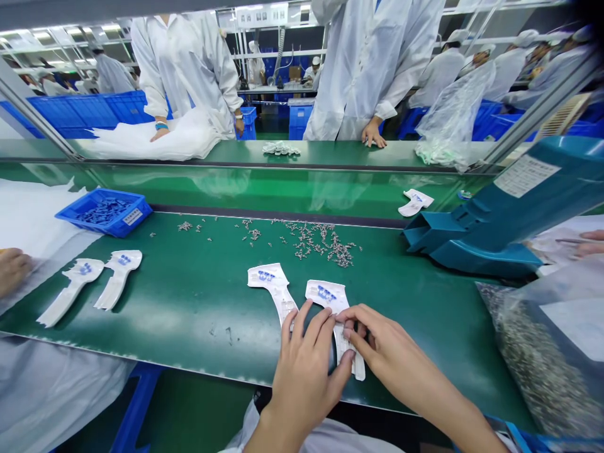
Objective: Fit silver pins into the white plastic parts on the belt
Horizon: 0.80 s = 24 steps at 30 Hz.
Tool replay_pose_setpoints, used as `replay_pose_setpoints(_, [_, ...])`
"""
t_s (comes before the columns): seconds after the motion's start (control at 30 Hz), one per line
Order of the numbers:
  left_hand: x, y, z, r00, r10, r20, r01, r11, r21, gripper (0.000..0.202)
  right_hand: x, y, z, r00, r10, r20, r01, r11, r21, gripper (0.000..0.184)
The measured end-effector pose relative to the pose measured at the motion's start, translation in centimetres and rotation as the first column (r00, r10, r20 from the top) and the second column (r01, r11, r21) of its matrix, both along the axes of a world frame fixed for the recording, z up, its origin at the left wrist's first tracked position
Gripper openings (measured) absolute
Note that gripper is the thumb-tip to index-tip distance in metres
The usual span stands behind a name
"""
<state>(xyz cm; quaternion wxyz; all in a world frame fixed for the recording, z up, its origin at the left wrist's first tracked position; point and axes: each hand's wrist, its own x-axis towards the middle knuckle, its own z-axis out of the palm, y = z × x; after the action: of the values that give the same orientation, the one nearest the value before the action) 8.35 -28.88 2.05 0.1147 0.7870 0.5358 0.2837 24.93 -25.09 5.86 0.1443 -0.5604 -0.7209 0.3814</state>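
Two white plastic shell halves lie on the green bench in front of me, a left one and a right one, each with blue pieces in its wide end. My left hand rests palm down with fingers stretched, its fingertips reaching across both shells. At the handle part of the right shell, my right hand has thumb and forefinger pinched together. Whatever is between those fingertips is too small or hidden to make out. Small metal parts are scattered on the bench just beyond the shells.
A blue tray of small blue pieces stands back left, near two more white shells. Right are a teal scoop-shaped holder and a clear bag of small parts. A co-worker's hand is far left; two people stand opposite.
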Motion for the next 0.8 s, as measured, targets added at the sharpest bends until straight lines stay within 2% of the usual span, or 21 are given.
replay_pose_setpoints(0.2, [0.0, 0.1, -0.1, 1.000, 0.005, -0.006, -0.005, 1.000, 0.011, 0.038, -0.1, 0.0, -0.3, 0.996, -0.062, 0.059, 0.063, 0.998, -0.012, 0.012])
replay_pose_setpoints(0.37, [0.1, 0.0, -0.1, 1.000, 0.023, -0.016, -0.022, 0.999, 0.048, 0.038, 1.4, 2.2, -0.1, 0.999, 0.031, -0.016, -0.032, 0.995, -0.090, 0.014])
replay_pose_setpoints(0.43, [0.0, 0.0, -0.2, 1.000, 0.024, -0.015, -0.023, 0.998, 0.054, 0.038, 2.7, 4.4, -0.6, 1.000, -0.001, -0.011, 0.001, 1.000, 0.003, 0.020])
replay_pose_setpoints(0.47, [0.0, 0.0, -0.2, 1.000, 0.023, -0.014, -0.022, 0.998, 0.056, 0.038, 3.3, 5.7, -0.9, 0.998, -0.056, 0.025, 0.054, 0.993, 0.101, 0.024])
replay_pose_setpoints(0.5, [0.0, 0.0, -0.2, 1.000, 0.022, -0.012, -0.021, 0.998, 0.058, 0.038, 3.8, 7.2, -1.4, 0.989, -0.129, 0.067, 0.111, 0.968, 0.225, 0.026])
replay_pose_setpoints(0.57, [0.0, 0.0, -0.3, 1.000, 0.021, -0.006, -0.021, 0.998, 0.063, 0.038, 4.4, 10.1, -2.4, 0.965, -0.225, 0.137, 0.159, 0.912, 0.379, 0.033])
replay_pose_setpoints(0.7, [-0.1, 0.1, -0.3, 1.000, 0.018, 0.004, -0.018, 0.998, 0.062, 0.037, 4.5, 13.9, -3.5, 0.941, -0.269, 0.206, 0.154, 0.882, 0.445, 0.026])
replay_pose_setpoints(0.8, [-0.1, 0.1, -0.4, 1.000, 0.014, 0.013, -0.015, 0.998, 0.058, 0.038, 4.4, 13.9, -3.1, 0.943, -0.277, 0.184, 0.174, 0.883, 0.436, 0.024])
